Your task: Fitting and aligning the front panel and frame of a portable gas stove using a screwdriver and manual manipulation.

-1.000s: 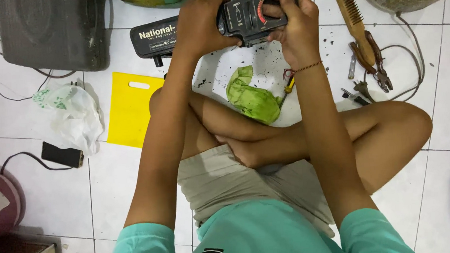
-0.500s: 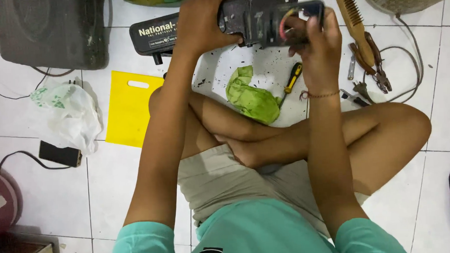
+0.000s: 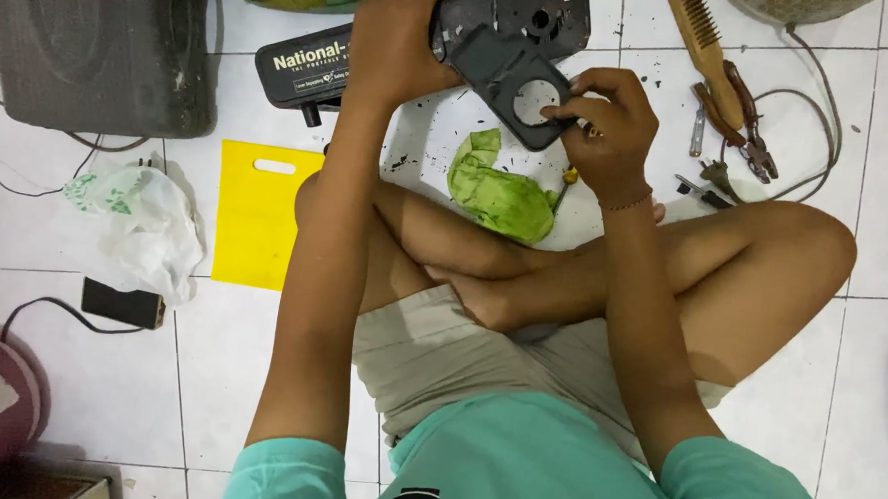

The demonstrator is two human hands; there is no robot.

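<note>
Black plastic cover plate with a round hole in it sits up in front of me, above my crossed legs. My right hand pinches its lower end, with my fingers curled tight on the edge by the hole. My left hand is closed around the dark grey machine body that the plate leans on, and holds it off the white tiled floor.

Just under the plate lies a crumpled green cloth, near my knee. A small screwdriver with a yellow handle peeks out beside the cloth, right under my right wrist. A flat yellow plastic sheet lies by my left arm, and a white plastic bag is next to it. A black case lies behind my left hand. Off to my right are a wire brush and pliers, well apart from my hands.
</note>
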